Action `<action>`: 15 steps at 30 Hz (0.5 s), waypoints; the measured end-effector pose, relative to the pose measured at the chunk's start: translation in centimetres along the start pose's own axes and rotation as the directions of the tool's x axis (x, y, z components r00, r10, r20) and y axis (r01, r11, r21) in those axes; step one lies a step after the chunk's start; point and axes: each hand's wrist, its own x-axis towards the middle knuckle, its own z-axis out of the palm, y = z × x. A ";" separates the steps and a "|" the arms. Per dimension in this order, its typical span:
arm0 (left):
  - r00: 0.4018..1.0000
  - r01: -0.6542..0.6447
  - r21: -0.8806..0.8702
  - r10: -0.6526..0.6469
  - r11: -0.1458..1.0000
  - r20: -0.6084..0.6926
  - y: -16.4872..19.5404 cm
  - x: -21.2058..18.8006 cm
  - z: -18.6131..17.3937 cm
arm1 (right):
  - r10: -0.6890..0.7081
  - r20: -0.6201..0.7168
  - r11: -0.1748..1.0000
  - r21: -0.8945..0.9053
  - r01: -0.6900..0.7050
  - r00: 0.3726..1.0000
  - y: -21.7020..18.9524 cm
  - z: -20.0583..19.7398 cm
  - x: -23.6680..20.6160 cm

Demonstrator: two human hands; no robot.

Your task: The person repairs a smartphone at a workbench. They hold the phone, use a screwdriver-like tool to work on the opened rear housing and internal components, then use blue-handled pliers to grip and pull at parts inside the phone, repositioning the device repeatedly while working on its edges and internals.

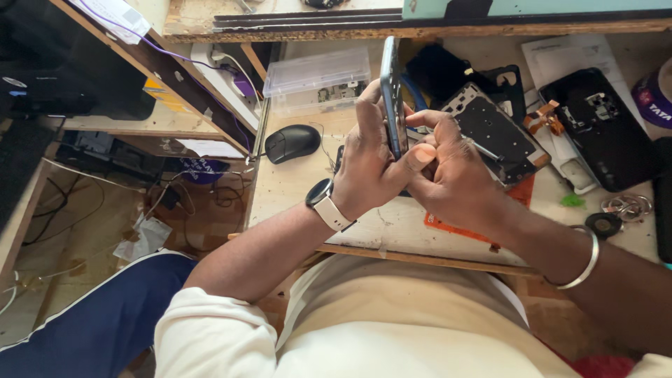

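From the head camera, looking down: the person is sitting at a wooden worktop (294, 192) and holding a phone (392, 94) upright on its edge, just above the middle of the worktop. The left hand (367, 164) is wrapping round the phone from the near side, its fingers (369, 105) closing on the phone's left face and the thumb pressing against the lower part. A pale watch (325, 203) is sitting on that wrist. The right hand (448, 171) is pressing in from the other side, touching the left thumb, and its fingers are curling round a thin metal tool (483, 148) whose free end is sticking out to the right; whether the tip is meeting the phone I cannot tell. A silver bangle (586, 262) is hanging on the right wrist.

Just behind the right hand a dark phone frame (500, 133) is lying flat, and further right another black back panel (605, 126) is lying on papers. A black mouse (292, 142) is resting to the left of the hands, with a clear plastic box (316, 73) beyond it. Metal rings (628, 206) are lying near the right edge. An orange mat (455, 227) is showing under the right hand.
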 end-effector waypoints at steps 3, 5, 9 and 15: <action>1.000 0.008 -0.009 -0.008 1.000 0.013 -0.1 0.0 0.0 | -0.046 -0.025 0.996 -0.081 0.044 0.999 0.5 0.1 0.0; 1.000 0.024 0.003 -0.024 1.000 0.008 -0.2 0.2 0.2 | -0.059 -0.033 0.998 -0.015 0.058 0.998 0.8 0.4 0.2; 1.000 0.010 0.015 -0.011 1.000 0.006 -0.2 0.4 0.1 | -0.021 -0.024 0.999 0.024 0.022 0.999 1.2 0.6 0.4; 0.998 0.053 -0.047 -0.054 0.998 -0.035 -0.7 0.7 -0.4 | 0.027 -0.173 0.980 -0.190 -0.060 0.984 1.2 -0.7 0.1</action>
